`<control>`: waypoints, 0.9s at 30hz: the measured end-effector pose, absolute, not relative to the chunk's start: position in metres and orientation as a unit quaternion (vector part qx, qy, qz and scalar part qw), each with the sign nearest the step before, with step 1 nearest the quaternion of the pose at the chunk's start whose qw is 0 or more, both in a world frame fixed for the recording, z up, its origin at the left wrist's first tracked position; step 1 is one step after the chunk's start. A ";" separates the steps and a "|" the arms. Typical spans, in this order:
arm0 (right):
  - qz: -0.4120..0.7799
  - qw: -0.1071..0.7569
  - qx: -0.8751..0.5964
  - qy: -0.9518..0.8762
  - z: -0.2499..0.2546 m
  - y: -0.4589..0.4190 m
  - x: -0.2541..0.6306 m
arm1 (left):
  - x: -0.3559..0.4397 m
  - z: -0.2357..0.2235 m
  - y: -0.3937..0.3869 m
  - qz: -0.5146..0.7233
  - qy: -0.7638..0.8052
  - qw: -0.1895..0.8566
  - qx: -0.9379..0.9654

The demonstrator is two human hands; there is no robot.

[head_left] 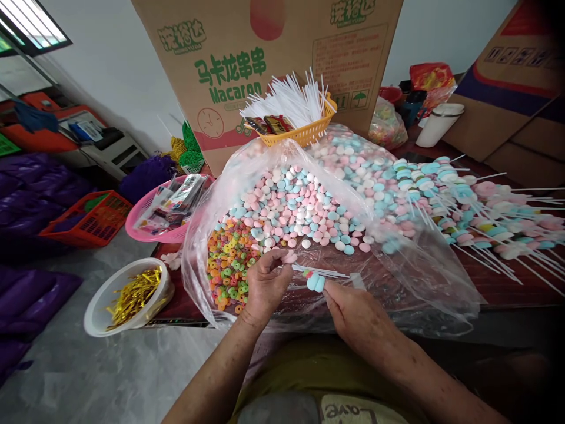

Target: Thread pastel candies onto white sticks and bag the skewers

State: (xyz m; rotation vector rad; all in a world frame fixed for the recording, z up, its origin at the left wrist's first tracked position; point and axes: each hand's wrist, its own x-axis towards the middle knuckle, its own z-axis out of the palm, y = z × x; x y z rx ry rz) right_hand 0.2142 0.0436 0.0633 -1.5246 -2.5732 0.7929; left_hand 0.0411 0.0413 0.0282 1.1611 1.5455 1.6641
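Between the thumb and fingers of my left hand (268, 282) is a pink marshmallow (289, 257). My right hand (353, 306) is closed on a marshmallow skewer (316, 282); blue pieces sit on it just past my fingertips, with a bit of red and green beyond them. The stick inside my right hand is hidden. Several white sticks (324, 271) lie on the plastic behind the hands. Loose pink, white and blue marshmallows (300, 206) are heaped in the clear plastic bag (198, 235). Small coloured ring candies (232, 259) lie left of them, close to my left hand.
Finished-looking skewers (489, 212) pile up at the right. An orange basket (304, 132) of white sticks stands before a large cardboard box (282, 35). On the left are a pink basket (136, 221) with packets and a white bowl (99, 306) of gold ties (136, 294).
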 end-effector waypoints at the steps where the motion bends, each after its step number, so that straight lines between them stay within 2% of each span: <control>1: 0.254 0.006 -0.496 -0.830 0.066 0.044 0.213 | 0.040 0.026 0.040 0.610 0.586 0.283 0.452; 6: 0.250 -0.049 -0.509 -0.823 0.076 0.041 0.205 | 0.040 0.019 0.036 0.574 0.616 0.265 0.470; 12: 0.243 -0.055 -0.507 -0.825 0.071 0.035 0.194 | 0.046 0.015 0.031 0.545 0.657 0.205 0.478; 16: 0.238 -0.048 -0.516 -0.821 0.061 0.041 0.189 | 0.051 0.014 0.034 0.569 0.645 0.296 0.416; 20: 0.250 0.032 -0.512 -0.821 0.042 0.053 0.190 | 0.051 0.014 0.038 0.588 0.599 0.377 0.392; 25: 0.288 0.143 -0.456 -0.830 0.021 0.058 0.205 | 0.048 0.015 0.032 0.581 0.593 0.342 0.441; 27: 0.295 0.176 -0.469 -0.814 0.015 0.057 0.209 | 0.048 0.016 0.030 0.575 0.576 0.362 0.455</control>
